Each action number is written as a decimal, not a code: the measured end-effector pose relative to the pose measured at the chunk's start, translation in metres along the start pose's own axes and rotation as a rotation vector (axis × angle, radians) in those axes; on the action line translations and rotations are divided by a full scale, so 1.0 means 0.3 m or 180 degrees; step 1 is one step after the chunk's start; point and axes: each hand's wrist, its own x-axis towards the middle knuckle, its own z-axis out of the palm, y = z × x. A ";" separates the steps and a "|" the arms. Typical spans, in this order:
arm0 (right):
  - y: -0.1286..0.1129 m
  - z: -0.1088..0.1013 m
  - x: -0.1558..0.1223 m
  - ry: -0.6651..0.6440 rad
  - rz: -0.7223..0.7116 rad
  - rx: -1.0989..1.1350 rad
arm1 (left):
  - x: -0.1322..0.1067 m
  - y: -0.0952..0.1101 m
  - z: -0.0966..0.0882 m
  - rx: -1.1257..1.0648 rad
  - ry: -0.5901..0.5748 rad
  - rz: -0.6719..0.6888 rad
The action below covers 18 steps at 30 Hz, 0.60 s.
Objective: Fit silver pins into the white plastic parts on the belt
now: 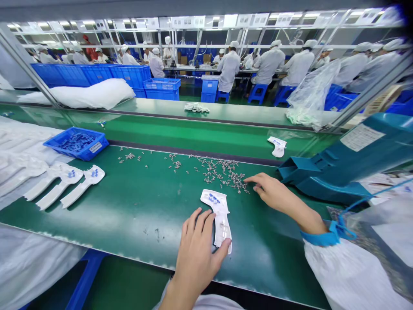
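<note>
My left hand [196, 254] presses on a white plastic blister tray [220, 215] shaped like a handled gun, its thumb along the tray's lower edge. Small blue parts sit in the tray's upper pocket. My right hand [271, 190] reaches across the green bench mat [129, 219], its fingertips at the edge of a scattered heap of small metal parts [222, 172]. I cannot tell whether those fingers hold a part. A blue cuff closes the white sleeve [345, 275] on that arm.
Several similar white trays [61, 183] lie at the left, beside a blue crate of small parts [75, 143]. A teal plastic chute [322, 172] stands to the right. Another tray [277, 146] lies on the green belt beyond. Co-workers in white gowns [229, 71] sit at far benches.
</note>
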 end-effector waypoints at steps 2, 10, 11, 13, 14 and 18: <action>0.051 0.025 0.016 -0.0054 -0.0109 -0.0006 | 0.000 -0.001 0.000 0.0004 0.0008 -0.0008; 0.065 0.056 0.004 0.0152 -0.0040 0.0063 | 0.000 0.001 -0.008 0.0017 -0.0065 -0.0014; 0.061 0.055 0.000 0.0131 -0.0101 0.0106 | 0.000 0.001 -0.009 0.0023 -0.0065 -0.0010; 0.053 0.053 -0.005 0.0063 -0.0219 0.0149 | 0.001 0.001 -0.008 0.0037 -0.0064 0.0005; 0.048 0.052 -0.006 0.0035 -0.0244 0.0144 | 0.001 0.000 -0.008 0.0045 -0.0063 0.0012; 0.040 0.044 -0.003 0.0097 -0.0060 0.0107 | 0.003 -0.002 -0.006 0.0064 -0.0035 0.0037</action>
